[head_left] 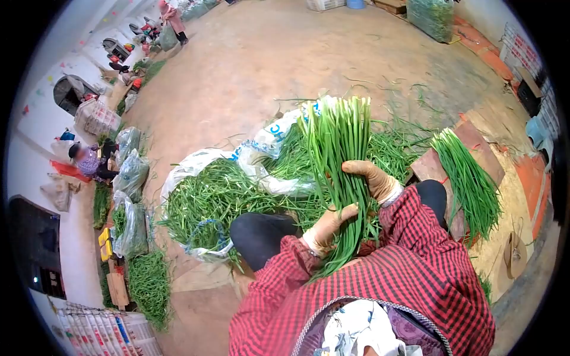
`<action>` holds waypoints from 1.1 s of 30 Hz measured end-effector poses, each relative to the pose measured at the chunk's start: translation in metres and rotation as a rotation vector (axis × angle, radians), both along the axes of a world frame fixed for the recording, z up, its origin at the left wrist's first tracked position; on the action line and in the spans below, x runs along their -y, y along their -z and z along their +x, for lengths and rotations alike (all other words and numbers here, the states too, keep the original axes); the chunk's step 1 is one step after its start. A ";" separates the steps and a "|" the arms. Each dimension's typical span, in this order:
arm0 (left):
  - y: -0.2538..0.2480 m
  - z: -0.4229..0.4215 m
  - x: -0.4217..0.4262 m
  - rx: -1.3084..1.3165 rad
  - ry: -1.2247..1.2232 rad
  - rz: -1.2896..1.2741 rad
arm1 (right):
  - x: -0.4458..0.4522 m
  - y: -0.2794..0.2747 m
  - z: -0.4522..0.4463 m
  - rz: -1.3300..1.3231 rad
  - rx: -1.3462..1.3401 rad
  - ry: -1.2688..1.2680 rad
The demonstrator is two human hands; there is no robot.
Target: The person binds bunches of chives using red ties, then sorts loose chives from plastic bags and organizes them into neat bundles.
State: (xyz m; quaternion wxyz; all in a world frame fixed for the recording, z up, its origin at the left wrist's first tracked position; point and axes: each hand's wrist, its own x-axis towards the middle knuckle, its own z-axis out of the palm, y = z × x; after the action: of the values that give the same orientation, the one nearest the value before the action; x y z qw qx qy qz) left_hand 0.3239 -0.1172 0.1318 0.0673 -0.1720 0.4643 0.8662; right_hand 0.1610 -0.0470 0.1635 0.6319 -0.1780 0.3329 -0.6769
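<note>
An upright bunch of garlic chives (339,136), pale stem ends at the top, stands before my chest with its green leaves trailing to my lap. Low on the bunch, my gloved left hand (328,228) is closed around the leaves, thumb toward the right. Higher up on the right side, my gloved right hand (374,180) grips it with the thumb across the front. Loose chives (219,199) fill an opened white plastic bag (187,168) in front of my knees. A second neat bunch of chives (469,184) lies on a brown board (480,151) to my right.
Bagged greens (132,175) and a loose pile of greens (149,282) line the left side. A person in a patterned top (89,161) sits there; another person (172,24) stands farther back. White baskets (104,326) are at lower left, a large green bag (430,18) at back right.
</note>
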 end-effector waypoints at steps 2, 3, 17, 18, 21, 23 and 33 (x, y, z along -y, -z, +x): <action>0.006 0.001 0.009 -0.002 0.064 -0.212 | -0.002 0.001 -0.011 -0.017 -0.052 -0.021; 0.004 0.001 0.019 0.003 0.159 -0.117 | -0.003 0.000 -0.020 -0.040 -0.100 -0.046; 0.000 0.007 0.063 -0.288 -0.419 0.117 | -0.021 0.018 0.020 0.038 -0.460 -0.261; -0.002 0.009 0.064 -0.286 -0.419 0.120 | -0.022 0.022 0.018 0.040 -0.458 -0.260; -0.005 0.009 0.065 -0.334 -0.379 0.225 | -0.021 0.025 0.019 0.120 -0.441 -0.358; -0.009 0.000 0.064 -0.507 -0.261 0.210 | -0.018 0.032 0.035 0.149 -0.342 -0.351; -0.004 0.000 0.063 -0.351 -0.243 0.306 | -0.014 -0.020 -0.018 0.061 -1.163 0.049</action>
State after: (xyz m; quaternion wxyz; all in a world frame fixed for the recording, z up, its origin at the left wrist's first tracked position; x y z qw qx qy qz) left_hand 0.3236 -0.1801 0.1362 -0.0934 -0.0615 0.3082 0.9447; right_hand 0.1429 -0.0335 0.1836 0.3342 -0.4944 0.6486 -0.4724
